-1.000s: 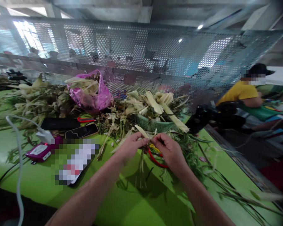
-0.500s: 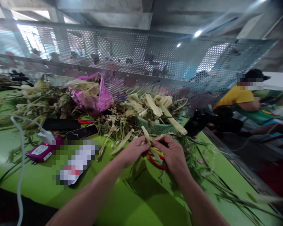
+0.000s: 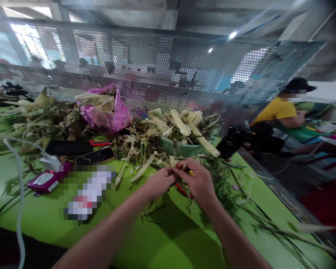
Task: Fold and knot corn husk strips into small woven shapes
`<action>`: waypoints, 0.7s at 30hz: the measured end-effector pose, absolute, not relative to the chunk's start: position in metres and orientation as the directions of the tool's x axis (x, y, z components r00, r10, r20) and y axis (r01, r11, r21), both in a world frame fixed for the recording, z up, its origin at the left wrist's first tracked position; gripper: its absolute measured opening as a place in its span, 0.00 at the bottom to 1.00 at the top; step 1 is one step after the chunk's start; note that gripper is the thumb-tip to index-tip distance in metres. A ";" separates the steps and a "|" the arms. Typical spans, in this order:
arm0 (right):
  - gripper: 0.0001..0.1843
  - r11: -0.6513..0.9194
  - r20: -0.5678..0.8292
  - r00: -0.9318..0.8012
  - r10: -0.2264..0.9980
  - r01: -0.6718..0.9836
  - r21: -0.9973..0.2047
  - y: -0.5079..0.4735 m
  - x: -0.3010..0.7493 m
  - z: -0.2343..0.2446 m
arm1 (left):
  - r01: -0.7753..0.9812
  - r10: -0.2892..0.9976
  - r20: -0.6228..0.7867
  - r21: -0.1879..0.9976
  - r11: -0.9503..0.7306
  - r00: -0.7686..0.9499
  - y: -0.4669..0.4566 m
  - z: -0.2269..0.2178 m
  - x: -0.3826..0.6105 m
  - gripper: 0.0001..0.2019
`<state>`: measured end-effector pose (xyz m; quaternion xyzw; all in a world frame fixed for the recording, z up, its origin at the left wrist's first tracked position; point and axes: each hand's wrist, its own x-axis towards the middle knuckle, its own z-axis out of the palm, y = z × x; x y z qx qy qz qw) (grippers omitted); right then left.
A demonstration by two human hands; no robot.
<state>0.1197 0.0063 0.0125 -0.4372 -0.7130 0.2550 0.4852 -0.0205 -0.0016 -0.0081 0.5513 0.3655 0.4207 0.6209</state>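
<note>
My left hand (image 3: 160,183) is closed, thumb and fingertips pinching a pale husk strip (image 3: 173,161) whose end stands up above the fingers. Against it, my right hand (image 3: 201,184) is also closed, pinching the same strip. Tucked in the right hand, a tool with red and yellow handles (image 3: 182,189), probably scissors, shows only in part; its blades are hidden. Just beyond the hands, a green basket (image 3: 182,148) is heaped with pale husks and dry stalks (image 3: 180,121). Loose husk pieces (image 3: 142,168) lie left of the hands on the green table (image 3: 145,243).
A pink plastic bag (image 3: 106,116) of husks and a leafy pile (image 3: 53,119) fill the back left. Phones (image 3: 95,156), a purple power strip (image 3: 46,181) and a white cable (image 3: 21,209) lie left. Green stems (image 3: 229,194) spread right. A person in yellow (image 3: 277,111) sits beyond the table edge.
Both hands have drawn closer together around the husk strip, and less of it shows. The right hand has turned, hiding more of the red and yellow handles. The view has shifted slightly.
</note>
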 end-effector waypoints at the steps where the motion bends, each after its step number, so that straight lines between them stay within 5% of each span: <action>1: 0.06 0.495 0.480 -0.141 0.866 0.382 -0.781 0.006 0.119 0.012 | -0.115 0.926 -0.012 0.992 0.059 0.377 -0.002 -0.009 -0.020 0.05; 8: 0.14 0.189 0.181 -0.093 0.979 0.089 -0.978 0.013 0.126 0.011 | -0.263 0.961 0.035 0.964 0.040 0.274 -0.002 0.002 -0.025 0.08; 15: 0.16 0.208 0.208 -0.013 0.978 0.129 -0.970 0.014 0.127 0.012 | -0.312 0.968 -0.010 0.946 0.091 0.252 0.000 0.003 -0.029 0.11; 21: 0.17 0.170 0.105 -0.237 0.966 0.273 -0.947 0.009 0.124 0.012 | -0.424 0.992 -0.031 0.902 0.082 0.126 0.003 0.003 -0.032 0.10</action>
